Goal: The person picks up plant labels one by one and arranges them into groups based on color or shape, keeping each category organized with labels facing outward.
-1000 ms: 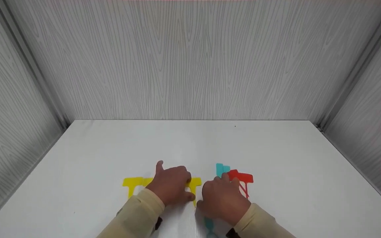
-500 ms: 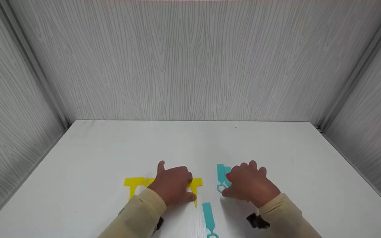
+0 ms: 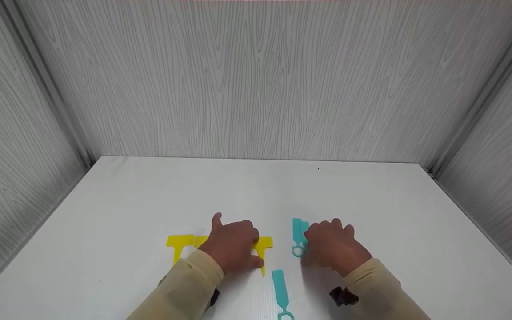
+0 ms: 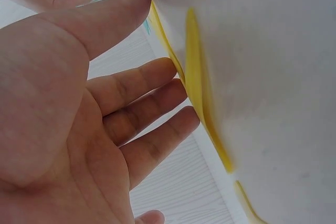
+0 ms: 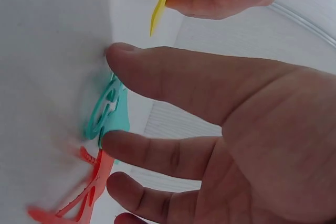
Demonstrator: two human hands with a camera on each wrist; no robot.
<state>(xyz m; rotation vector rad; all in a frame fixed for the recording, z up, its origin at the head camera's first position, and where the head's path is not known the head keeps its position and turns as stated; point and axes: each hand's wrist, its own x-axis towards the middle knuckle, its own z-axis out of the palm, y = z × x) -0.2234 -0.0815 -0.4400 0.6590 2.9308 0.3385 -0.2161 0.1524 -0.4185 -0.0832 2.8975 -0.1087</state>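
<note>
My left hand lies over a row of yellow T-shaped plant labels, hiding the middle of the row. In the left wrist view its extended fingers touch the edge of a yellow label, and the thumb reaches another. My right hand is beside two overlapping teal tags with ring ends. The right wrist view shows its fingertips at the teal tags and a red plastic tag, thumb spread apart from the fingers. From the head view, the hand covers the red tag.
Another teal ring-ended tag lies nearer the front, between the two forearms. The white tabletop is bounded by a grey wood-grain panel at the back and side panels left and right.
My right hand has moved right, uncovering the front teal tag and the teal rings and covering the red tag, then shifted slightly back left. The left hand stays in place.
</note>
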